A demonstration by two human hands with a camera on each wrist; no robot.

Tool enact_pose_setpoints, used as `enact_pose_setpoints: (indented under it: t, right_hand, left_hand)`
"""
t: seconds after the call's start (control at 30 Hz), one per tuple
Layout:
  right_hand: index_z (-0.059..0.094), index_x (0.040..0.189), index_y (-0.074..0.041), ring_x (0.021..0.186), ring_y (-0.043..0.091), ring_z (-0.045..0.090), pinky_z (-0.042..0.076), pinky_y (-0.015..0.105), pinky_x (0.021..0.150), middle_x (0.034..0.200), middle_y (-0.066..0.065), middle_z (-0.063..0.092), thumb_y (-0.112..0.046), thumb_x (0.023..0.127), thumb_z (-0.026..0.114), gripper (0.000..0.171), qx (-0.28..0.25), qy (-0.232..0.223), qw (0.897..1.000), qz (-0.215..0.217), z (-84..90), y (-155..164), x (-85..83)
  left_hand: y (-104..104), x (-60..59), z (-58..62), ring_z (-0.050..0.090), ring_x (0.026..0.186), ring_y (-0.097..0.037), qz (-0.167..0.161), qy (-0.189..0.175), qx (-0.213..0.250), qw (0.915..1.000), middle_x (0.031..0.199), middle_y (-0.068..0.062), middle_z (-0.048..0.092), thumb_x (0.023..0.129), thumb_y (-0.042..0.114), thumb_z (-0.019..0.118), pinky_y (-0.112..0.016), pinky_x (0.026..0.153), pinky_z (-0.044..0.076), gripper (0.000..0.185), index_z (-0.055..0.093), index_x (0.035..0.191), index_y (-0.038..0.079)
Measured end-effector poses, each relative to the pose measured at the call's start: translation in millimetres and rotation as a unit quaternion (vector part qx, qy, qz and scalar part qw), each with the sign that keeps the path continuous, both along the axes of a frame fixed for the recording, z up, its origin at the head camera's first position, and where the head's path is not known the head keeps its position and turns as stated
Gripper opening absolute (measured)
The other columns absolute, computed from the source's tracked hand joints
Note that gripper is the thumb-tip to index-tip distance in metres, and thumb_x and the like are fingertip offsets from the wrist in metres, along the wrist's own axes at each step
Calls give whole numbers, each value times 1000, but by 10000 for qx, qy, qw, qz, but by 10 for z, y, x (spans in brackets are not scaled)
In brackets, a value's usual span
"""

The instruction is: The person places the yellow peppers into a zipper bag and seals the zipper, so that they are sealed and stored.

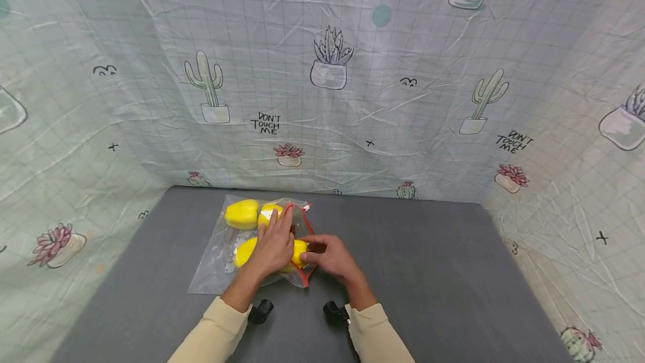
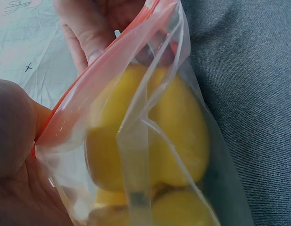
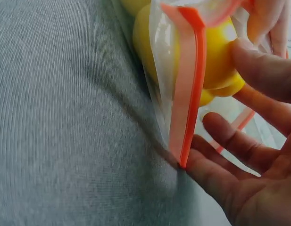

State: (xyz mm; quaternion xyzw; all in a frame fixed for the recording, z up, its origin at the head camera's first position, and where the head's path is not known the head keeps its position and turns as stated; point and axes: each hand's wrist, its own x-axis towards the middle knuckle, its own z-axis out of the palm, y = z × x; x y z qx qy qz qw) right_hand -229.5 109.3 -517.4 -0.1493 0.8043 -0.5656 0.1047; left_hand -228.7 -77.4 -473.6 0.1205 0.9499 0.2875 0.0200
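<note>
A clear zip bag (image 1: 209, 276) with a red zip edge lies on its side, its mouth facing right. Inside are yellow bell peppers: two along the far side (image 1: 242, 214) and another (image 1: 245, 252) nearer, partly under my left hand. My left hand (image 1: 274, 248) reaches over the bag and holds the mouth edge, thumb along the red zip (image 2: 70, 96) in the left wrist view. At the mouth, my right hand (image 1: 333, 255) grips one more yellow pepper (image 3: 220, 61), thumb on its side and index finger beneath. The lower red zip edge (image 3: 192, 94) rests against the other right fingers.
A dark grey table (image 1: 428, 273) lies under everything, reaching right of the bag. A pale curtain (image 1: 363, 111) printed with cactus drawings hangs behind and on both sides. Black wrist mounts (image 1: 260, 311) sit at the sleeves, close above the table.
</note>
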Motion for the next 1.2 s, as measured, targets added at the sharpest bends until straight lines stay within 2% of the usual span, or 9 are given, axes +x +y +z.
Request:
enact_pose_setpoints:
  t: [0.13, 0.27, 0.43, 0.53, 0.67, 0.73, 0.8, 1.03, 1.2]
  right_hand:
    - [64, 135, 4, 106, 33, 70, 60, 36, 87, 120, 24, 74, -6, 94, 74, 44, 129, 25, 9998, -146, 11, -35, 27]
    - [65, 127, 7, 107, 34, 70, 60, 39, 89, 120, 25, 73, 0, 93, 71, 35, 2, -19, 9995, -306, 7, -56, 55]
    - [74, 126, -3, 95, 36, 72, 58, 32, 74, 120, 18, 76, -6, 94, 73, 33, 476, 79, 9988, -27, 40, -129, 71]
    - [75, 128, -8, 100, 33, 71, 59, 38, 81, 123, 13, 76, -7, 91, 75, 37, 881, 331, 9954, 173, 57, -180, 69]
    - [79, 110, -5, 86, 20, 69, 58, 35, 76, 106, 12, 78, -6, 88, 78, 22, 936, 427, 9946, -117, 31, -225, 75]
    - [79, 99, -4, 71, 14, 62, 53, 29, 64, 93, 12, 77, -7, 88, 79, 11, 832, 381, 9953, -303, 14, -243, 86]
    - [80, 92, -5, 65, 9, 57, 49, 24, 59, 88, 10, 76, -8, 88, 79, 5, 816, 438, 9950, -373, 8, -263, 97]
    - [84, 103, -12, 88, 16, 72, 57, 26, 81, 102, 5, 82, -12, 89, 78, 15, 1266, 1291, 9835, -49, -7, -328, 100]
    - [81, 117, -11, 104, 24, 73, 58, 31, 88, 118, 8, 79, -13, 92, 76, 26, 807, 901, 9927, 20, -35, -323, 90]
  left_hand:
    - [-3, 13, 20, 8, 164, -42, -31, 12, 44, 10000, 176, -13, 19, 108, 16, 45, -73, 126, 9, 66, 17, 167, 5]
    - [-8, 31, 27, 8, 164, -41, -60, -34, 83, 9999, 176, -13, 18, 108, 18, 46, -72, 126, 9, 67, 17, 167, 5]
    - [-10, 26, 23, 8, 164, -41, -103, -50, 83, 9999, 176, -13, 18, 109, 19, 45, -72, 126, 9, 67, 16, 167, 5]
    - [-9, 21, 24, 9, 164, -41, -123, -34, 75, 9999, 176, -12, 18, 109, 19, 44, -72, 126, 11, 67, 16, 167, 5]
    - [-11, 18, 29, 10, 164, -41, -122, -21, 64, 9999, 175, -13, 19, 108, 18, 44, -72, 126, 12, 66, 17, 167, 4]
    - [-15, 19, 30, 11, 164, -41, -108, -31, 63, 9999, 175, -14, 20, 108, 18, 45, -72, 126, 12, 67, 17, 167, 4]
    - [-20, 22, 34, 10, 164, -41, -106, -61, 62, 9999, 175, -14, 19, 108, 18, 44, -71, 126, 12, 67, 17, 167, 4]
    - [-23, 29, 47, 9, 164, -41, -168, -129, 225, 9995, 176, -13, 17, 107, 17, 45, -72, 126, 9, 68, 15, 167, 5]
    - [-33, 30, 60, 8, 164, -41, -137, -138, 251, 9995, 176, -12, 18, 107, 17, 46, -72, 126, 10, 68, 15, 167, 5]
